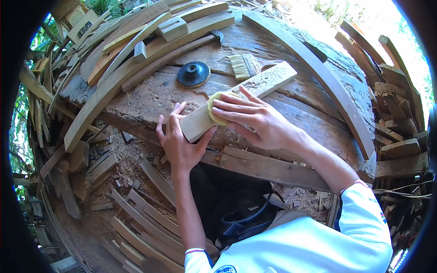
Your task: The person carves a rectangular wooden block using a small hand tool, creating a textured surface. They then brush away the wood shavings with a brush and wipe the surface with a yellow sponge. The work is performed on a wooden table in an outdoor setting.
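Observation:
A pale wooden block (273, 81), long and squared, lies slantwise across the rough workbench (150, 98). My left hand (180, 143) grips its near left end, thumb on one side and fingers on the other. Under the curled fingers of my right hand (268, 122) is a round, yellowish, sponge-like pad (212, 109), pressed against the block's upper face. Part of the pad is hidden by those fingers. Just beyond the block rests a wide paintbrush (243, 66) with light bristles. A black round backing disc (194, 73) sits left of the brush.
Long wooden strips (136, 73) are stacked along the bench's left side, beside a wooden-handled tool with a metal head (218, 36). A long board (318, 75) borders the right. Offcuts (400, 113) pile up farther right. Curved strips (145, 223) and shavings cover the ground below.

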`<state>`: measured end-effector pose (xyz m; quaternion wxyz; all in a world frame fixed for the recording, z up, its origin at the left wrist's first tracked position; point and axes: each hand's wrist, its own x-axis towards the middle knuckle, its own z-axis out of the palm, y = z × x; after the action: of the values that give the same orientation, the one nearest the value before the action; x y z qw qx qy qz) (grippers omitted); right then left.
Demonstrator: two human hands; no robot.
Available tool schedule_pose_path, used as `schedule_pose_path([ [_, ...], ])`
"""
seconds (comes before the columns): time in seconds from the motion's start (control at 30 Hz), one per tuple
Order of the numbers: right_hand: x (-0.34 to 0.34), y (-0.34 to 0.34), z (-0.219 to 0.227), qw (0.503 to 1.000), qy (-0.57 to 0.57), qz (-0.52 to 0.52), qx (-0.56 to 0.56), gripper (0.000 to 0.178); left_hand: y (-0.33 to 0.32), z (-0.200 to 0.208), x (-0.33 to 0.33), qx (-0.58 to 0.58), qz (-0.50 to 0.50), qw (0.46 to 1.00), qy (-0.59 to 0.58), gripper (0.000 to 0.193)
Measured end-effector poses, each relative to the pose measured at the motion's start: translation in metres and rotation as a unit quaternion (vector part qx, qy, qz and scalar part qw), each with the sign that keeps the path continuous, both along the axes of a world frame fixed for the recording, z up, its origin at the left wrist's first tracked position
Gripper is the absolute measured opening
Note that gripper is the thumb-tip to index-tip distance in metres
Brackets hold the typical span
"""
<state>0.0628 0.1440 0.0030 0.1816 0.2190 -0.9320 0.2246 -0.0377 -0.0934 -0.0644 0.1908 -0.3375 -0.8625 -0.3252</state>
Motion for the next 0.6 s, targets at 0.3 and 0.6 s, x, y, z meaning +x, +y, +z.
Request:
schedule_pose_path([
  [0.3, 0.003, 0.106, -0.018, 0.909, 0.058, -0.392, 0.126, 0.049, 0.002, 0.003, -0.002, 0.008, -0.001, 1.000, 0.015, 0.079],
  [0.6, 0.014, 0.004, 0.009, 0.994, -0.042, -0.086, 0.057, 0.056, -0.001, 0.003, -0.002, 0.001, -0.001, 1.000, 0.012, 0.077],
])
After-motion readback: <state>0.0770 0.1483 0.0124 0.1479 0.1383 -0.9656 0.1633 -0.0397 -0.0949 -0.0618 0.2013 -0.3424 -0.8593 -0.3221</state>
